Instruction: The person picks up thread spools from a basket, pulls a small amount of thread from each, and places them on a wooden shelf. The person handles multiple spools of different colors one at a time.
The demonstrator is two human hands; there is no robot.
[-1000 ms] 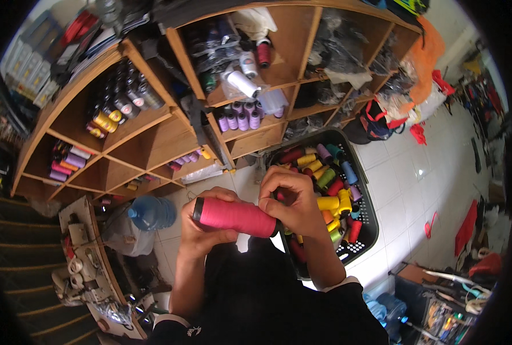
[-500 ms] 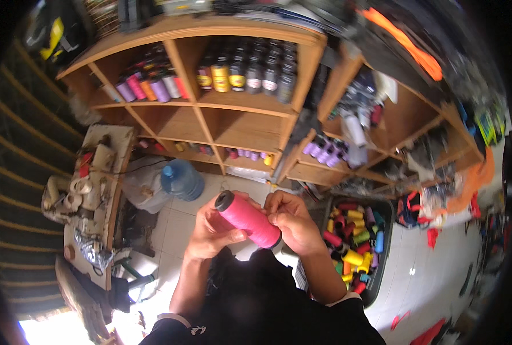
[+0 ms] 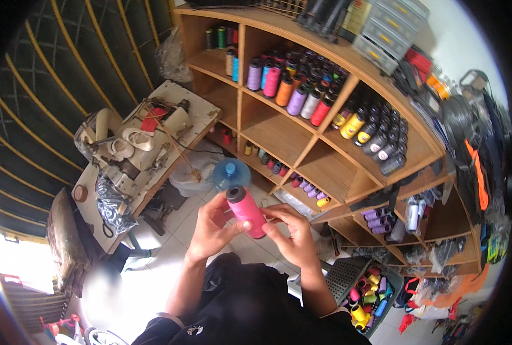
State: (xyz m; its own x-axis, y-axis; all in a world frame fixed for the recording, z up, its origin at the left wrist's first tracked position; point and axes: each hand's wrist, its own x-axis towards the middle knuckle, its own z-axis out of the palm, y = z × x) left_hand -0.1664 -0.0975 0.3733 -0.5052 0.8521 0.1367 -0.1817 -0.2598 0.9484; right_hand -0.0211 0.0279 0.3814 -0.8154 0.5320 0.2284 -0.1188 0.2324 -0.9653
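One pink spool [image 3: 245, 209] has turned steeper between two hands [image 3: 212, 231].

Pink thread spool [image 3: 247, 215], black top end tilted leftward, between left hand [image 3: 212, 231] and right hand [image 3: 292, 234].

Way through: open-fronted middle bays [image 3: 276, 135] of wooden shelf [image 3: 306, 151] | upper right: thread cones [image 3: 271, 82] crowd the way | low ahead: water jug [image 3: 231, 177] beyond pink spool [image 3: 247, 213] | left: table [image 3: 201, 109] topped with sewing machine [image 3: 172, 123]

Wooden cubby shelves [image 3: 276, 135], pale tiled floor [image 3: 181, 230], white wall [image 3: 460, 46], worn table [image 3: 174, 92], yellow-striped dark wall [image 3: 43, 115], bright light [image 3: 14, 256] at lower left
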